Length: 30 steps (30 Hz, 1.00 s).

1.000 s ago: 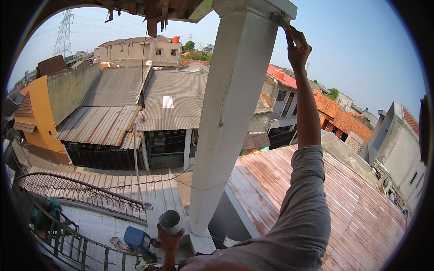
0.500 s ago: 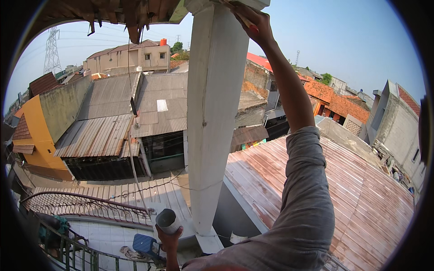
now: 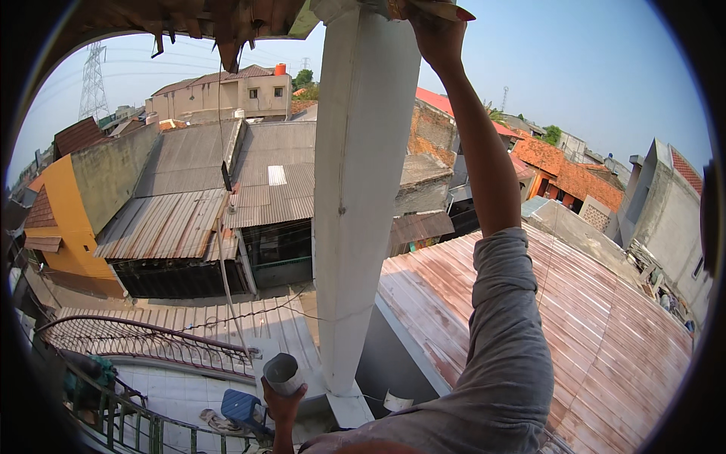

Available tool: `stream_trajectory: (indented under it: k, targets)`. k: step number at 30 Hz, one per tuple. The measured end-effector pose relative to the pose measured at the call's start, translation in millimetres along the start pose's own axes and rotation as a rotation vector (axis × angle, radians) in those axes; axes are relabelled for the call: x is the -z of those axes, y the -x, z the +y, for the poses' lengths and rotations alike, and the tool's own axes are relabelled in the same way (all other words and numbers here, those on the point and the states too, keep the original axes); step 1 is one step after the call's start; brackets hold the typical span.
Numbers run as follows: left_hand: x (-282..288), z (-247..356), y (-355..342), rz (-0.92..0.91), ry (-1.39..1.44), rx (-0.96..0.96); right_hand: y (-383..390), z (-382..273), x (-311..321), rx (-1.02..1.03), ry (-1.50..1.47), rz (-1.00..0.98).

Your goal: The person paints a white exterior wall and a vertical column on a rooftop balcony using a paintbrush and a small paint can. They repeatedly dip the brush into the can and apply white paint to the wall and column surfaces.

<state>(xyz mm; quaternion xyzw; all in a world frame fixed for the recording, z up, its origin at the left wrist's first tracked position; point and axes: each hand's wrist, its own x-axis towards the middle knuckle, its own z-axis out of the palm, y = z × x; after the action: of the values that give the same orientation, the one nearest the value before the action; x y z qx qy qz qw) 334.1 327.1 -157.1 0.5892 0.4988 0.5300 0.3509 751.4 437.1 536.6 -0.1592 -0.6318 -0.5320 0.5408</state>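
My right hand (image 3: 439, 38) is raised at the top of a white column (image 3: 363, 166), closed around a paintbrush (image 3: 437, 7) with a pale wooden handle and a red end. The brush's working end lies against the column's capital (image 3: 336, 9), partly cut off by the upper picture edge. Low down, left of the column's foot, my left hand (image 3: 283, 408) grips a grey, pot-like cup (image 3: 291, 383) from beside and below. Its mouth tilts up toward me; what is inside cannot be made out.
Broken wooden eaves (image 3: 227, 19) hang at upper left. Below are a tiled balcony (image 3: 170, 386), a curved metal railing (image 3: 144, 337), a green ladder (image 3: 144, 431) and a blue stool (image 3: 240, 408). A rusty metal roof (image 3: 522, 325) spreads right. A thin wire crosses near the column.
My right hand has shifted slightly right and up along the capital, and the brush handle has swung so its red end points right. My left hand still holds the cup.
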Motion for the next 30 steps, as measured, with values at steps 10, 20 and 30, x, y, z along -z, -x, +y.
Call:
stream_trajectory:
  k: [10, 20, 30]
  targets:
    - [7, -5, 4, 0.013, 0.041, 0.025, 21, 18, 120, -0.067, 0.284, 0.004]
    - [0, 3, 5, -0.042, -0.043, 0.057, 62, 14, 71, -0.139, 0.190, -0.301]
    - [3, 3, 5, -0.033, -0.057, 0.076, 2, -48, 13, -0.116, -0.085, 0.057]
